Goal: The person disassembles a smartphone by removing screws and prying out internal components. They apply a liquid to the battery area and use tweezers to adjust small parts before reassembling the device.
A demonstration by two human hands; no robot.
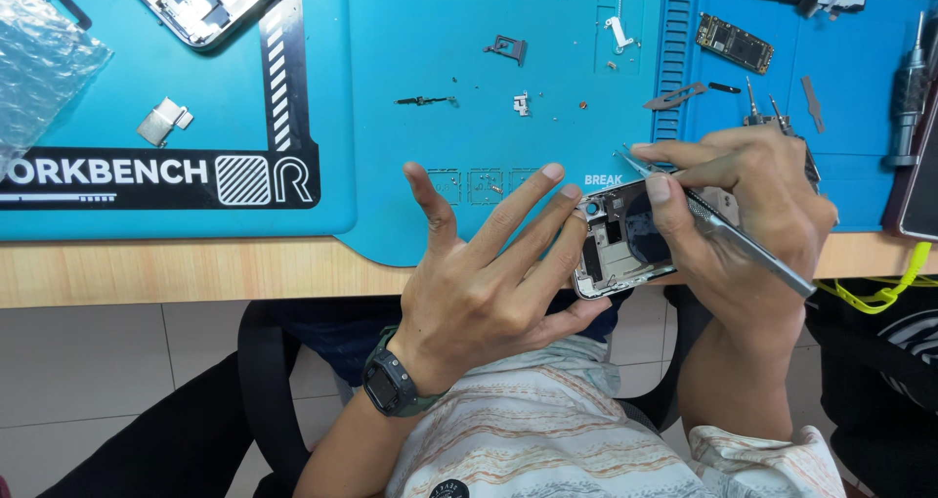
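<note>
An opened phone frame [625, 249] with bare internals lies at the near edge of the blue repair mat [430, 136]. My left hand [489, 273], with a dark wristwatch [391, 386], steadies the frame's left end with its fingertips, fingers spread. My right hand [743, 215] pinches metal tweezers [752, 244], whose tip points at the frame's upper left corner. Part of the frame is hidden under my right hand.
Small screws, brackets and a SIM tray [508, 48] lie scattered on the mat. A circuit board [735, 43] lies at the back right, another opened phone [210, 4] at the back left, a screwdriver [909, 87] at the right edge. The wooden table edge [176, 268] runs below.
</note>
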